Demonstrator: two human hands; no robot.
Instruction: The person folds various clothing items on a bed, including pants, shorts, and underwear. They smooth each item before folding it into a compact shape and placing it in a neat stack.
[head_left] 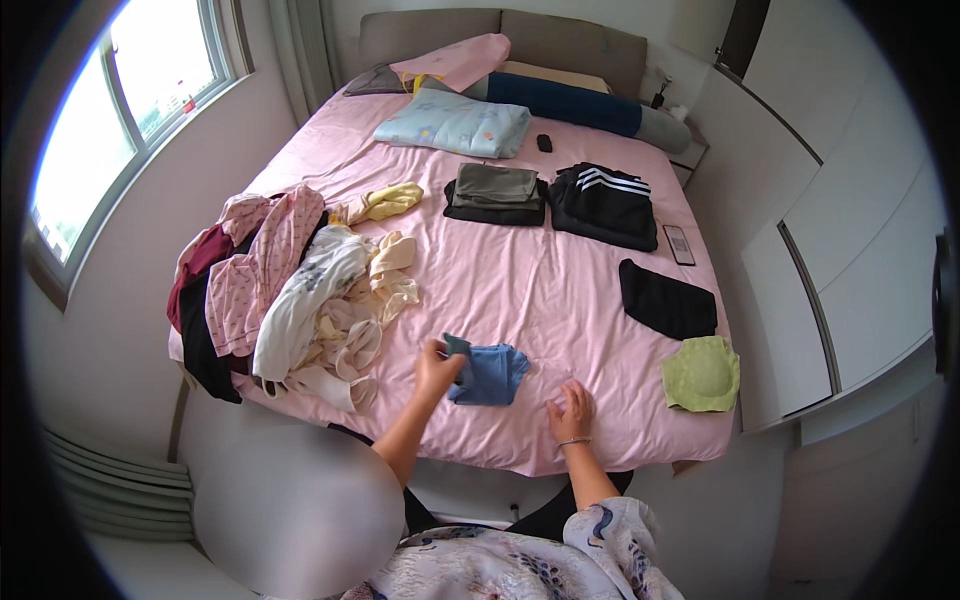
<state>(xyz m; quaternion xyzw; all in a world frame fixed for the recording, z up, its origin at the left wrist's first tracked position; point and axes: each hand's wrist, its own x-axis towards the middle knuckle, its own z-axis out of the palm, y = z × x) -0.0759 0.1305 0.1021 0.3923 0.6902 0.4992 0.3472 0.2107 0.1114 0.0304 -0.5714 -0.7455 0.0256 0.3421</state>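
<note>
A small blue garment (497,376), partly folded, lies near the bed's front edge with a dark green bit of cloth at its upper left corner. Its left edge is pinched between the thumb and fingers of my left hand (436,368). My right hand (572,408) rests on the pink sheet (540,300), to the right of the garment and apart from it. Its fingers are stretched out and hold nothing; a bracelet circles that wrist. Left of my left hand is a loose heap of clothes (310,275) in pink, white, cream, dark red and black.
Folded black trousers (605,210), a grey-and-black stack (495,195), a black folded garment (668,300) and a light green bra (702,374) lie to the right. A phone (679,245) sits by the right edge. Farther back are a pale blue quilt (455,122) and a long bolster (565,103).
</note>
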